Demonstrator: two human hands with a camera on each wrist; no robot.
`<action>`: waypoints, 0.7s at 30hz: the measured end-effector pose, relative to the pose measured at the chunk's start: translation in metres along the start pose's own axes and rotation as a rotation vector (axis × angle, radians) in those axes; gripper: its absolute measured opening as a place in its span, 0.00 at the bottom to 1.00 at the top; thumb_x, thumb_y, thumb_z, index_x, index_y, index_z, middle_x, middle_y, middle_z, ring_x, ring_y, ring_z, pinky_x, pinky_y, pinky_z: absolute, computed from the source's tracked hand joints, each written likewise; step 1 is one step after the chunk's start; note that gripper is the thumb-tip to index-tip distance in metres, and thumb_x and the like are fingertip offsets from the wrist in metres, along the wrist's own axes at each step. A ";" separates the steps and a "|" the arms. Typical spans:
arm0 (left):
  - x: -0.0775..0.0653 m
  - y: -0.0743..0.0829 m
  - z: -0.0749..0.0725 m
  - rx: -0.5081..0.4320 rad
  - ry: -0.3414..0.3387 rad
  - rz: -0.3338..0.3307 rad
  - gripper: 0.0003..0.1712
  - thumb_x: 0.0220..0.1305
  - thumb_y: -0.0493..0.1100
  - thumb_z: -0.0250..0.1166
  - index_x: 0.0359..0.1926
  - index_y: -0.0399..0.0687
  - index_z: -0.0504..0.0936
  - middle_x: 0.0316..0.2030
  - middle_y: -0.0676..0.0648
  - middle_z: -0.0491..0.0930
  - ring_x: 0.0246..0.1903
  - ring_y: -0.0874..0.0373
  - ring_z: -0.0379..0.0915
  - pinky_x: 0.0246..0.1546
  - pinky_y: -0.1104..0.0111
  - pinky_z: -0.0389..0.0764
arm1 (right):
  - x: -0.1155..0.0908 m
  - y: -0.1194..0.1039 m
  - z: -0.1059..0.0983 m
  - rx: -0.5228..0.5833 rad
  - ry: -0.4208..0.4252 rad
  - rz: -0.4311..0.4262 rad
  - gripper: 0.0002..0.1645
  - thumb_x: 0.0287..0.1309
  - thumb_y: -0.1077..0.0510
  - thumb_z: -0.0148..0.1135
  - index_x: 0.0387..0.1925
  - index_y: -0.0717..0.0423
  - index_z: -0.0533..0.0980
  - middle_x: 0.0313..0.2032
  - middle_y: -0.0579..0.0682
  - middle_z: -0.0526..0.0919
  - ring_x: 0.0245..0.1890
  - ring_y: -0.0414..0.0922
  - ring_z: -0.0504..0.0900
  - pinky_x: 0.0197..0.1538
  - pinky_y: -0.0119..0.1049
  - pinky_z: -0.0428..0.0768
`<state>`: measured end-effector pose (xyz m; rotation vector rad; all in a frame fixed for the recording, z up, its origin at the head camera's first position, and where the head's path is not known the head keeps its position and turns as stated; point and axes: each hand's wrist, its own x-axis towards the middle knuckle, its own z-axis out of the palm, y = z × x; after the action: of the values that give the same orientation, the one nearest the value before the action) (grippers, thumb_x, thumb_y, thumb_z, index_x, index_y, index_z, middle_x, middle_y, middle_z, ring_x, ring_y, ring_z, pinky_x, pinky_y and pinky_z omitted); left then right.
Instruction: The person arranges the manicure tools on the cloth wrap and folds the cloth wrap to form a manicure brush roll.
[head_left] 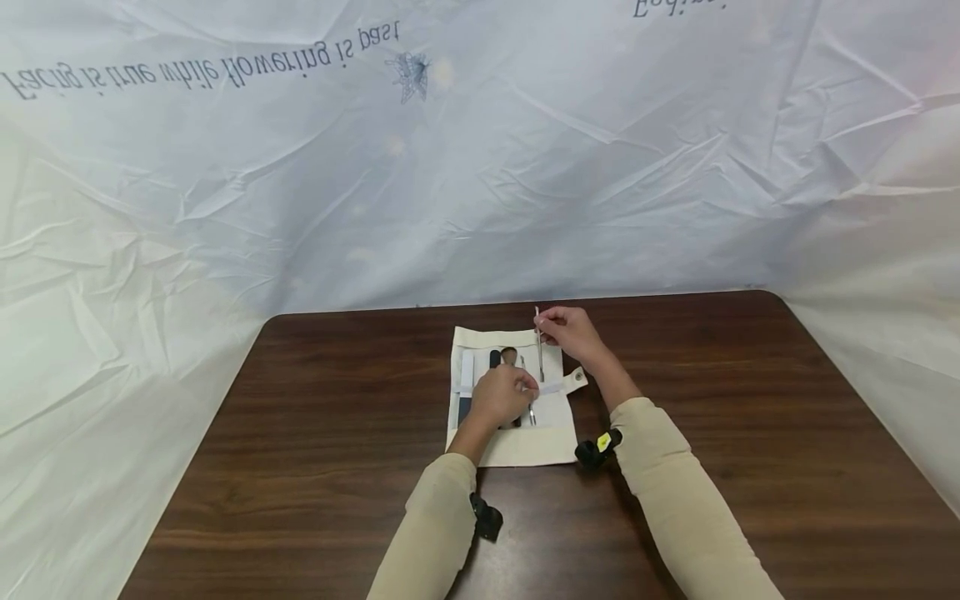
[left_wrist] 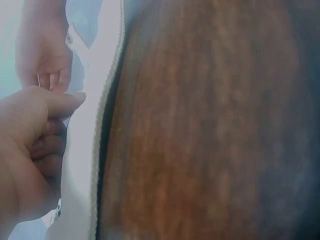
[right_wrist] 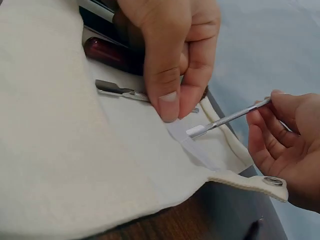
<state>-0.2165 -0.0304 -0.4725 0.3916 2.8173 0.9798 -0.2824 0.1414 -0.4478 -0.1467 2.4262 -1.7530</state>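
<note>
A cream fabric roll-up case [head_left: 528,450] lies unfolded on the table, with slim tools under a white elastic band [right_wrist: 192,150]. My left hand [head_left: 504,395] is over the middle of the case, its thumb and finger pinching the band. At the far right of the case, my right hand [head_left: 567,331] holds a metal cuticle pusher [right_wrist: 227,119] by its upper end. The flat tip of the pusher points down at the band, beside my left fingertips. Another metal cuticle pusher [right_wrist: 117,88] lies in the case under my left hand, which partly hides it.
A dark red handle [right_wrist: 110,54], a brush [head_left: 509,355] and a long pale strip [head_left: 467,368] also lie in the case. A strap with a metal snap [head_left: 577,379] sticks out on the right. Dark wooden table [head_left: 322,433] surrounds it; white sheeting [head_left: 480,167] hangs behind.
</note>
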 end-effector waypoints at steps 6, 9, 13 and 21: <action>0.001 -0.002 0.002 0.003 0.011 0.007 0.05 0.65 0.44 0.69 0.35 0.53 0.91 0.15 0.57 0.71 0.18 0.65 0.64 0.21 0.72 0.63 | 0.000 0.005 0.002 -0.022 -0.056 0.068 0.20 0.75 0.57 0.54 0.56 0.71 0.77 0.39 0.55 0.85 0.33 0.35 0.81 0.42 0.29 0.82; 0.001 -0.001 0.003 0.010 0.017 0.009 0.05 0.65 0.44 0.69 0.35 0.53 0.91 0.15 0.58 0.71 0.18 0.65 0.64 0.21 0.72 0.63 | -0.001 0.007 -0.002 -0.050 -0.107 0.111 0.20 0.75 0.58 0.54 0.56 0.70 0.77 0.34 0.48 0.84 0.31 0.35 0.81 0.39 0.28 0.81; 0.001 -0.001 0.003 0.010 0.016 0.011 0.06 0.65 0.44 0.68 0.34 0.53 0.91 0.16 0.57 0.74 0.19 0.65 0.66 0.21 0.72 0.65 | -0.002 0.010 -0.008 -0.129 -0.204 0.174 0.19 0.75 0.58 0.53 0.52 0.71 0.79 0.28 0.44 0.83 0.27 0.35 0.80 0.35 0.29 0.80; 0.000 0.001 0.003 0.012 0.014 0.018 0.07 0.67 0.44 0.66 0.35 0.52 0.91 0.16 0.56 0.74 0.18 0.65 0.67 0.20 0.72 0.66 | -0.008 0.006 -0.012 -0.331 -0.339 0.176 0.18 0.72 0.59 0.56 0.27 0.64 0.81 0.18 0.43 0.77 0.20 0.37 0.76 0.31 0.31 0.76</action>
<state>-0.2155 -0.0275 -0.4740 0.4136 2.8382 0.9740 -0.2762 0.1561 -0.4492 -0.2359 2.3699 -1.1394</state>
